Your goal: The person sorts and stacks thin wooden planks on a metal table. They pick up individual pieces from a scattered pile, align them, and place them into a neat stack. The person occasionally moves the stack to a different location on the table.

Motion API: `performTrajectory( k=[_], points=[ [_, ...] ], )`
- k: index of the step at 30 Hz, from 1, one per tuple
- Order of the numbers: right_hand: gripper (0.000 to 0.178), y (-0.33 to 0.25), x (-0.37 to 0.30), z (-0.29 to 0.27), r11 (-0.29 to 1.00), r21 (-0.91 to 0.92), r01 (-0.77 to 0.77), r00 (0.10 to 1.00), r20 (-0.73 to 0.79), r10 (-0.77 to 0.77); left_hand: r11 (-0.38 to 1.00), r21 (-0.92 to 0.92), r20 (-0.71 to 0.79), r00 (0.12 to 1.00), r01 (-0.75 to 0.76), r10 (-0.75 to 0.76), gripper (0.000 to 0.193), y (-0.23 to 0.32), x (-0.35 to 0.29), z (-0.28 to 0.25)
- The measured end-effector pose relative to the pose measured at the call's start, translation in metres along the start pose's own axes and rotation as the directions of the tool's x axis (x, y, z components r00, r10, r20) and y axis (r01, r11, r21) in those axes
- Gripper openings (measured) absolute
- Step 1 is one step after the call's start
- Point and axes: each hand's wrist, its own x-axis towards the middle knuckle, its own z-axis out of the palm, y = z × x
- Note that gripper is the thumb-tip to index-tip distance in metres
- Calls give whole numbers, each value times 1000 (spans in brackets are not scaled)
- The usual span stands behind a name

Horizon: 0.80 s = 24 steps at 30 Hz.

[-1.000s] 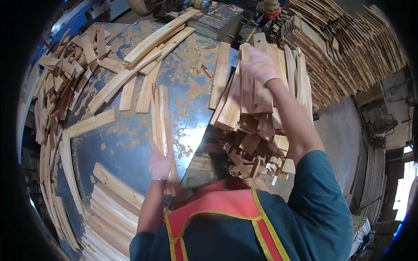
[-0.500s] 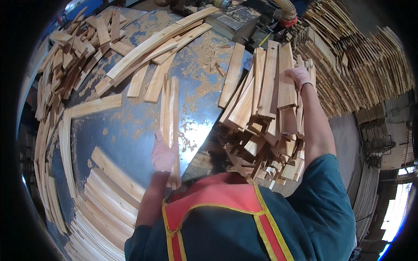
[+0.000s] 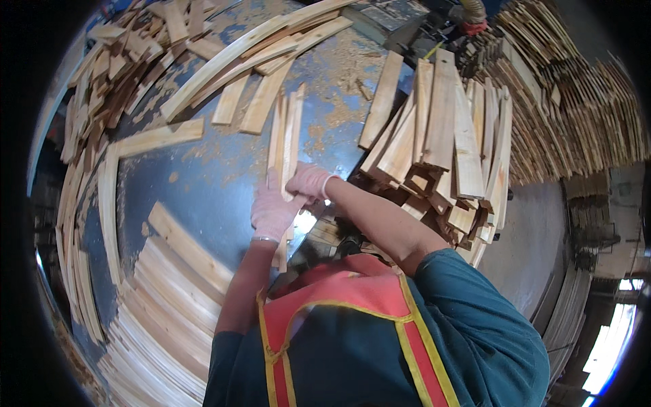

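Note:
Several narrow wooden strips (image 3: 288, 129) stand bunched lengthwise over the metal table, near its right edge. My left hand (image 3: 271, 211), in a pale pink glove, is wrapped round their lower part. My right hand (image 3: 310, 182), gloved alike, is closed at the right side of the same strips, just above the left hand. The two hands touch or overlap, so the right fingertips are partly hidden. To the right of the hands lies a pile of wooden boards (image 3: 439, 112), stacked loosely with their ends toward me.
The metal table (image 3: 203, 173) carries sawdust. Long strips (image 3: 234, 64) lie across its far side, and a jumbled heap of offcuts (image 3: 122, 61) fills the far left. Near left is a row of pale strips (image 3: 169, 298). Tall board stacks (image 3: 569, 122) stand at the right.
My right hand has moved left from the board pile to the strips in my left hand. The top board it was gripping no longer shows on the pile. The view has shifted slightly.

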Motion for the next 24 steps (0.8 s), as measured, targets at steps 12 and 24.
performTrajectory(
  k=[12, 24],
  points=[
    [61, 102, -101, -280, 744, -369, -557, 447, -888, -106, 991, 128, -15, 999, 45, -43, 110, 10, -3, -7],
    [43, 79, -72, -191, 754, 264, 601, 489, -868, -86, 993, 89, 91, 992, 79, -87, 105, 16, -7, -27]
  ],
)
